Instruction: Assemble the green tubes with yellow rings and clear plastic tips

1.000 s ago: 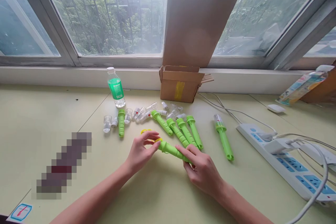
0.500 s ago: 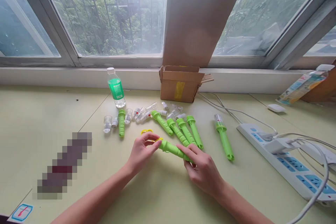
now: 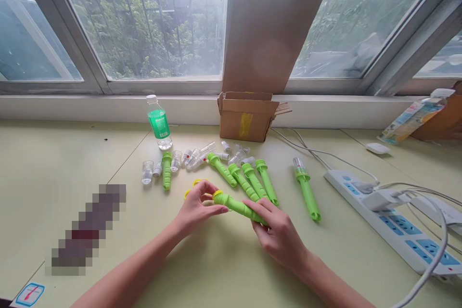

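Observation:
My right hand [image 3: 277, 228] is closed around the lower end of a green light-stick handle [image 3: 238, 206], which tilts with its threaded end up and left. At that threaded end sits a yellow ring [image 3: 217, 194]. My left hand [image 3: 198, 207] curls about this end, index finger at the ring's top and thumb lower, under the handle. Partly hidden behind the left hand, more yellow rings [image 3: 197, 182] lie on the table. Just beyond the hands lie several other green handles [image 3: 243, 183]. One light stick [image 3: 306, 190] with a clear head lies farther right.
Clear ribbed caps [image 3: 147, 172] and white cylinder parts [image 3: 157, 169] lie in a row behind the hands. A green-labelled bottle [image 3: 159, 122] and a cardboard box [image 3: 247, 118] stand at the back. A power strip [image 3: 393, 224] with cables occupies the right side.
My left thumb has moved down from the yellow ring to below the handle's end, and the ring shows more fully. My right hand keeps its hold.

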Demonstrator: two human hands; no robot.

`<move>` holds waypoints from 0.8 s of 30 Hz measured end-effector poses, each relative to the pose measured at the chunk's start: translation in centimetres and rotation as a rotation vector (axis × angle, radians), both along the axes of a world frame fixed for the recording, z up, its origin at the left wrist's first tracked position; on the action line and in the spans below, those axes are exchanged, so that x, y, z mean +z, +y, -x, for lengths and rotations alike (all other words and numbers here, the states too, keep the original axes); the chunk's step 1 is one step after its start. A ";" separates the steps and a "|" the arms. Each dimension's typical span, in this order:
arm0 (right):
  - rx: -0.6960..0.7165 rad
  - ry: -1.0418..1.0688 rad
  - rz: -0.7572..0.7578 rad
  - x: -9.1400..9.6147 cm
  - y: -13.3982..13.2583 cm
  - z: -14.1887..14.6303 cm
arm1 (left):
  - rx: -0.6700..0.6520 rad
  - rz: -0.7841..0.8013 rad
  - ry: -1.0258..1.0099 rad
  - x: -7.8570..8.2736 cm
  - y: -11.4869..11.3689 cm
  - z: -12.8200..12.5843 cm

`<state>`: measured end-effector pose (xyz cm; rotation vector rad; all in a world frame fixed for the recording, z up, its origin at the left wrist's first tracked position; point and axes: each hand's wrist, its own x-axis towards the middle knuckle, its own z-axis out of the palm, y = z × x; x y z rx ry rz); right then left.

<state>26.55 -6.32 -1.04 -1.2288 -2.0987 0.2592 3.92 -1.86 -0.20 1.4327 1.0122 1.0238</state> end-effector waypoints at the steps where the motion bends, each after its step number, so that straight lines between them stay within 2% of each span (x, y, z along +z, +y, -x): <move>1: 0.001 0.019 0.015 0.1 0.0 0.0 | -0.008 -0.007 -0.005 0.1 0.0 0.1; 10: 0.027 0.034 0.023 -0.2 0.1 -0.2 | -0.065 -0.052 -0.043 0.6 -0.3 -0.1; 24: 0.086 -0.024 0.021 -0.4 0.4 -0.4 | 0.029 -0.167 0.042 1.2 -0.7 -0.3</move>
